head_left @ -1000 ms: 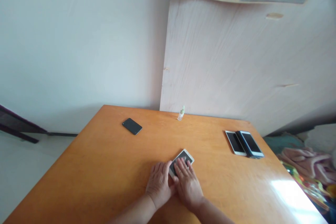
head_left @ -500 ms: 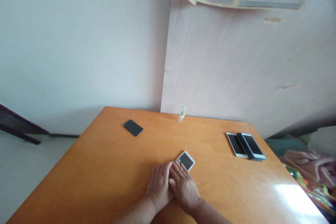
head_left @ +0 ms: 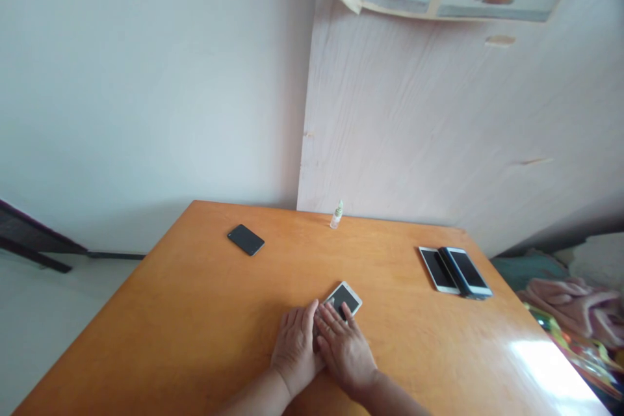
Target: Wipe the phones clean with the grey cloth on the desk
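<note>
A white phone [head_left: 349, 296] lies aslant on the wooden table [head_left: 195, 312], with its dark screen up. Both hands cover its near part. My left hand [head_left: 295, 344] rests along the phone's left side, thumb on its edge and the other fingers curled down. My right hand [head_left: 345, 351] lies over the screen with fingers stretched out, the outermost one spread from the others. Its fingertips touch the glass close to my left thumb. A small pale patch shows on the screen by the fingertips; I cannot tell what it is.
A black phone [head_left: 246, 240] lies at the back left. The small clear bottle [head_left: 336, 216] stands near the back edge. To the right, a white phone [head_left: 439, 270] lies beside a phone in a blue case [head_left: 468, 272]. Cloth [head_left: 580, 305] is heaped beyond the right edge.
My right hand has shifted slightly on the screen, and its outermost finger has spread away from the others. My left hand and the phone stay in place.
</note>
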`<state>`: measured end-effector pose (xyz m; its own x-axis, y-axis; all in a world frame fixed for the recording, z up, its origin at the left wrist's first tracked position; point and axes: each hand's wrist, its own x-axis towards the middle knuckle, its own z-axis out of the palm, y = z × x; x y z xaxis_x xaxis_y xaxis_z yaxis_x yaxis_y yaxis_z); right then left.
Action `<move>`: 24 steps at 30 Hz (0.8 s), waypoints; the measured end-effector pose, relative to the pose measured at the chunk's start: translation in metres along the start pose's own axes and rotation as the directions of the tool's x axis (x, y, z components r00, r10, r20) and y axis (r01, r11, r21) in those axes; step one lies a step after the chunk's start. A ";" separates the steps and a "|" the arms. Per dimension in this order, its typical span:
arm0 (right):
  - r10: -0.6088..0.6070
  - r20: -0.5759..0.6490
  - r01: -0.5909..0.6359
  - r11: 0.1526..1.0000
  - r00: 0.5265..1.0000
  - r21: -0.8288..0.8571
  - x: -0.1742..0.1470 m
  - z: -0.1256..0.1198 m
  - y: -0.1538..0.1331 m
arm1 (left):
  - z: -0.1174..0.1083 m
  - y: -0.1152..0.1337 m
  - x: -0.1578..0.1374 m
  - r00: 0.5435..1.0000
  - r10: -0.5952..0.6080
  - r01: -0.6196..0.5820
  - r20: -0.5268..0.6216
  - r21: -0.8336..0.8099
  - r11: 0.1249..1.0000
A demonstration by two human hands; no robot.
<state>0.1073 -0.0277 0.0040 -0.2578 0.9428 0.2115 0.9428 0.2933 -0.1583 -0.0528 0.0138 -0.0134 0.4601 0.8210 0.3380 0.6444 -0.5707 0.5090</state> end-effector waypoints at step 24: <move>0.049 0.024 -0.050 0.997 0.999 0.061 -0.002 0.001 -0.011 | -0.002 0.001 0.001 1.000 0.022 -0.022 0.002 -0.007 1.000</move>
<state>0.0974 -0.0324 0.0047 -0.2164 0.9595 0.1803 0.9399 0.2547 -0.2274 -0.0531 0.0143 -0.0111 0.4753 0.8083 0.3474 0.6297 -0.5884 0.5073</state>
